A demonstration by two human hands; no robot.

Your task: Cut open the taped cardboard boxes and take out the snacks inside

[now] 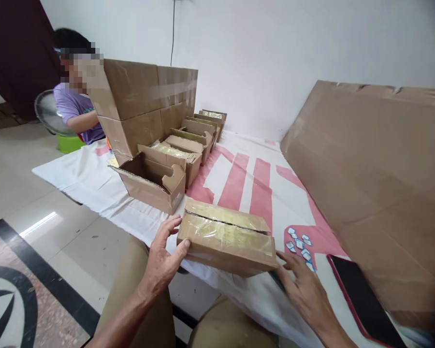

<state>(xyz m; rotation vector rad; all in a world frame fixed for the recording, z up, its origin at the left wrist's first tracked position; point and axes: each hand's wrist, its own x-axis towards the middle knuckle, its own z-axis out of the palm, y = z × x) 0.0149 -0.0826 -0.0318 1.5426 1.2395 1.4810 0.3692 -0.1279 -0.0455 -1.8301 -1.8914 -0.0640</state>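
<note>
A small cardboard box with clear tape over its top lies at the near edge of the table, and a narrow gap runs along its top flaps. My left hand grips its left end, thumb on the near side and fingers round the far corner. At the opposite end, my right hand presses its fingers against the box; its thumb is partly hidden. Just beyond, an open cardboard box with raised flaps stands beside a row of similar boxes.
Stacked cartons form a wall at the left, with a person in a purple shirt behind. A phone and several small blue-white pieces lie on the right. A large cardboard sheet leans there. A striped cloth covers the table.
</note>
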